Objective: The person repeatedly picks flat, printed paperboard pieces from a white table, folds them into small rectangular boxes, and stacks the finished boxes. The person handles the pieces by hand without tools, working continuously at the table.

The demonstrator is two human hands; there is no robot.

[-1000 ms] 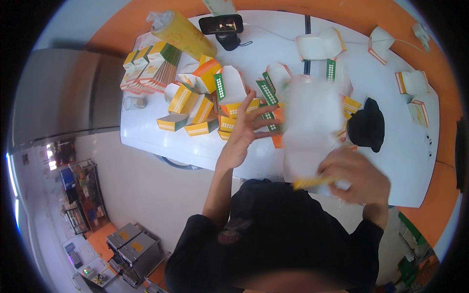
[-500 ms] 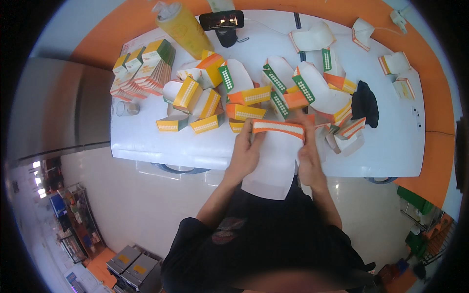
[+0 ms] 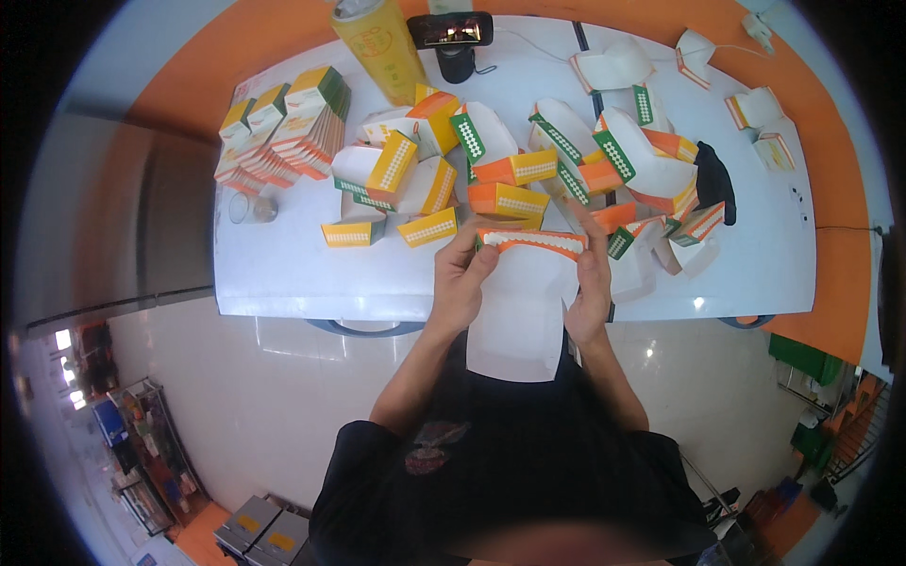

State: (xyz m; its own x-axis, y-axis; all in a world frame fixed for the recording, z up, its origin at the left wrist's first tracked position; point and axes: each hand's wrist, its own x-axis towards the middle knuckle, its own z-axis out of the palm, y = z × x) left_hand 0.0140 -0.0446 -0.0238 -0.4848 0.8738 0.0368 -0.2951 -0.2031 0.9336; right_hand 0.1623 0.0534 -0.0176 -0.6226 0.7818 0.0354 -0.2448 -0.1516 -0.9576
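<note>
Over the near table edge I hold a folded-card food box (image 3: 514, 325), its white inside toward me and an orange strip with a white scalloped pattern along its far edge. My left hand (image 3: 459, 288) is closed on the left end of that strip, thumb on the inner side. At the opposite end my right hand (image 3: 591, 288) grips the corner, thumb near the strip and fingers behind. The far side of the box is hidden from view. Just beyond it lie several folded boxes (image 3: 510, 203) in yellow, orange, green and white, heaped loosely.
Stacks of flat nested cartons (image 3: 307, 132) stand at the table's left, near a clear glass (image 3: 253, 208). Behind the heap are a yellow cylinder (image 3: 379, 52) and a phone on a stand (image 3: 455, 58). A black cloth item (image 3: 714, 183) and more boxes (image 3: 755, 108) lie right.
My right hand, blurred by motion before, now rests more steadily at the box's right end. The whole view has shifted slightly; the box stays between both hands.
</note>
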